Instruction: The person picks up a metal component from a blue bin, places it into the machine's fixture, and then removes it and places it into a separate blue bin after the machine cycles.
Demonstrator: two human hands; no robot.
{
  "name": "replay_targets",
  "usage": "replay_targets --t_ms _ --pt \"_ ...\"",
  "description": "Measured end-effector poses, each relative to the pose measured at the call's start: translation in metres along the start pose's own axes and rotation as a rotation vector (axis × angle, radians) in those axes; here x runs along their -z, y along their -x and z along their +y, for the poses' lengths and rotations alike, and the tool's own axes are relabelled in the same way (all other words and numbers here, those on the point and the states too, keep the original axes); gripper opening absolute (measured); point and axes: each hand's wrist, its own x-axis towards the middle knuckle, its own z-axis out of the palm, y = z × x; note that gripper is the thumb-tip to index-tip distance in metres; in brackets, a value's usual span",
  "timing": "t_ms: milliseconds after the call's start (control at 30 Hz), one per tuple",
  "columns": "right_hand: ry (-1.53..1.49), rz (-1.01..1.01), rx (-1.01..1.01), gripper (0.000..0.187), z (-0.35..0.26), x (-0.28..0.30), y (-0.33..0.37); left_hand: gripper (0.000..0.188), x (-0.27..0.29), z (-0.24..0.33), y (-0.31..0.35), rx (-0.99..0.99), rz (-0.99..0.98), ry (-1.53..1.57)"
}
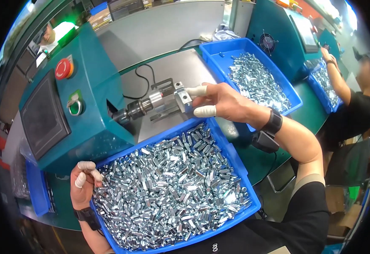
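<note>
My right hand (231, 102), with white finger cots on thumb and forefinger, is at the end of a silvery clamp block (183, 100) on the machine. Its fingers are bent round the block's right side; whatever lies between them is hidden. Facing the block is a dark spindle chuck (136, 109). My left hand (82, 186), also in white finger cots, is curled at the left rim of a blue tray (241, 167). That tray is heaped with shiny long hex nuts (172, 186). Any piece in the left fingers cannot be made out.
The teal machine (94, 114) carries a red emergency button (64, 68), a green-ringed switch (74, 106) and a dark screen (45, 116). A second blue tray (214, 48) of metal pieces stands behind my right hand. At the right, another person (358, 93) works beside a similar machine.
</note>
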Motion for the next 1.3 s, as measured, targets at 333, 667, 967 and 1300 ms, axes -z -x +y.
replay_targets --t_ms 333,667,967,1300 --pt "-0.049 -0.154 0.025 0.064 0.006 0.013 -0.013 0.049 0.007 -0.007 0.002 0.003 0.054 0.013" --pt "-0.012 -0.253 0.064 0.063 0.013 0.021 -0.026 0.043 0.012 -0.012 0.003 -0.007 0.038 0.064" --pt "-0.060 -0.243 0.097 0.062 0.016 0.014 -0.022 0.042 0.010 -0.009 0.003 -0.015 0.033 0.064" --pt "-0.140 -0.167 0.049 0.065 0.016 0.016 -0.014 0.047 0.009 -0.009 0.005 0.011 0.066 0.066"
